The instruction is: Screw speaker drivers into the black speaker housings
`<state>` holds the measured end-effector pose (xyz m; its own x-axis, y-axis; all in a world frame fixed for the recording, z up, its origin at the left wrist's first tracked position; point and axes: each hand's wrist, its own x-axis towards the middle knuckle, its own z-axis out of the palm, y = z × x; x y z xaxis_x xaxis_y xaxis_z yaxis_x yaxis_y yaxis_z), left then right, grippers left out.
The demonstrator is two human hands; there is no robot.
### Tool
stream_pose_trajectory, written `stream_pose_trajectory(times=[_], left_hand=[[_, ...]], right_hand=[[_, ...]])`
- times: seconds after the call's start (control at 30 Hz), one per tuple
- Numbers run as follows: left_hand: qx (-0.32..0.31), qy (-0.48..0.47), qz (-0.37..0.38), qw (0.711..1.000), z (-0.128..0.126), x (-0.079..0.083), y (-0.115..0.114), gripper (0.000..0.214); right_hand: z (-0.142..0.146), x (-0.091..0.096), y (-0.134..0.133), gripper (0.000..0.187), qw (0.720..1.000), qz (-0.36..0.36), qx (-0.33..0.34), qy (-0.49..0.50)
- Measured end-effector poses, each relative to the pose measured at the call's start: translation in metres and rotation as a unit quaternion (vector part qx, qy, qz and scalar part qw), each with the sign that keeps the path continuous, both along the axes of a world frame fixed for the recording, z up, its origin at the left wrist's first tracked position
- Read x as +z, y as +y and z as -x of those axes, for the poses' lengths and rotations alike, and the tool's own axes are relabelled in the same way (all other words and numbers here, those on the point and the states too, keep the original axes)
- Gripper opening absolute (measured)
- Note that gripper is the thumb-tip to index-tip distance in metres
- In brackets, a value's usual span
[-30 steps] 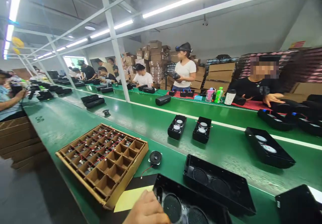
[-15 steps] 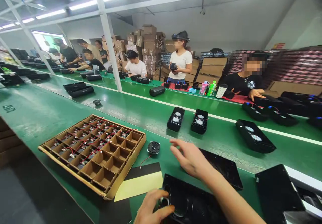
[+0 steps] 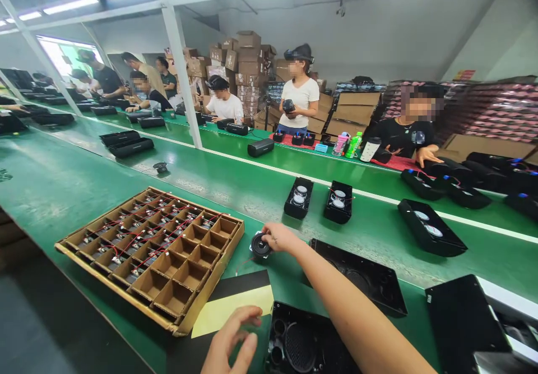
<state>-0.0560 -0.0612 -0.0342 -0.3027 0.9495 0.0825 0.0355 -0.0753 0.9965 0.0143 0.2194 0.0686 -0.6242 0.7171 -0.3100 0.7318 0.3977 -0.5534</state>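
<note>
Gripping the speaker driver [image 3: 259, 245] at its 3 o'clock rim with the right hand [image 3: 279, 238], closing thumb and fingers there; face up, trailing a thin lead toward 7 o'clock. Cannot tell whether lifted clear of the green table [image 3: 88, 206] or resting on it. Half a second ago, was holding that hand off at 3 o'clock with fingers spread, short of contact; has since come across to the rim, so now handling the driver rather than only reaching for it. In the same span, has drawn the left hand [image 3: 225, 340] back from the near housing [image 3: 300, 337]; now holding it at about 7 o'clock from the driver, beside the housing's left end, with thumb and fingers parted around nothing, so free. At 5 o'clock, that housing, open side up, showing mesh in a round seat, partly hidden by the right forearm. Farther out: at 7 o'clock, a yellow sheet [image 3: 233, 309]; at 4, a second open housing [image 3: 374, 281]; at 9, a cardboard tray [image 3: 212, 280] of wired parts, with vacant compartments toward the driver; at 1 and 2, a pair of small black boxes [image 3: 296, 212], each bearing two pale discs; well beyond at 2, a co-worker's hand [image 3: 428, 154] among black cases.
</note>
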Motion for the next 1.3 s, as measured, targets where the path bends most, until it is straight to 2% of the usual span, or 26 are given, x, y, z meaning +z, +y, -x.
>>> stream_pose_trajectory(times=[0.07,0.13,0.27,0.33,0.4,0.47,0.53,0.6,0.67,0.73,0.8,0.87,1.0,1.17,1.3], left_hand=[[0.006,-0.096,0.038,0.995,0.001,0.018,0.01,0.054],[0.003,-0.189,0.052,0.981,-0.002,0.039,0.022,0.061],[-0.035,-0.312,0.037,0.949,-0.011,0.078,0.047,0.066],[-0.093,-0.329,0.017,0.94,-0.018,0.092,0.054,0.065],[-0.149,-0.32,0.008,0.936,-0.026,0.1,0.053,0.062],[-0.183,-0.294,0.021,0.938,-0.034,0.103,0.045,0.063],[-0.206,-0.264,0.055,0.941,-0.042,0.102,0.037,0.069],[-0.213,-0.23,0.087,0.946,-0.049,0.1,0.031,0.073],[-0.194,-0.175,0.102,0.96,-0.054,0.099,0.029,0.07],[-0.167,-0.095,0.088,0.977,-0.06,0.098,0.03,0.063],[-0.168,-0.008,0.054,0.984,-0.064,0.097,0.032,0.06],[-0.193,0.072,0.023,0.978,-0.067,0.096,0.035,0.061],[-0.23,0.175,0.028,0.957,-0.072,0.098,0.038,0.068],[-0.261,0.188,0.089,0.943,-0.073,0.102,0.039,0.078],[-0.282,0.114,0.131,0.943,-0.07,0.104,0.042,0.083]], right_hand=[[-0.016,0.004,-0.002,0.029,0.996,-0.007,-0.048,0.076],[-0.034,0.011,-0.014,0.025,0.982,-0.025,-0.082,0.167],[-0.077,0.026,-0.076,0.013,0.93,-0.078,-0.091,0.347],[-0.1,0.028,-0.115,0.01,0.904,-0.11,-0.088,0.404],[-0.121,0.027,-0.148,0.006,0.863,-0.186,-0.071,0.464],[-0.139,0.022,-0.171,0.024,0.831,-0.248,-0.056,0.495],[-0.154,0.015,-0.185,0.038,0.821,-0.288,-0.044,0.49],[-0.169,0.008,-0.195,0.042,0.828,-0.314,-0.038,0.463],[-0.183,0.004,-0.204,0.038,0.853,-0.289,-0.046,0.433],[-0.197,0.005,-0.212,0.028,0.888,-0.196,-0.066,0.411],[-0.209,0.008,-0.219,0.024,0.907,-0.094,-0.095,0.4],[-0.219,0.011,-0.222,0.028,0.917,-0.036,-0.126,0.377],[-0.232,0.016,-0.218,0.042,0.95,-0.017,-0.113,0.291],[-0.238,0.022,-0.21,0.06,0.969,0.052,-0.066,0.233],[-0.242,0.024,-0.204,0.056,0.971,0.042,-0.075,0.223]])
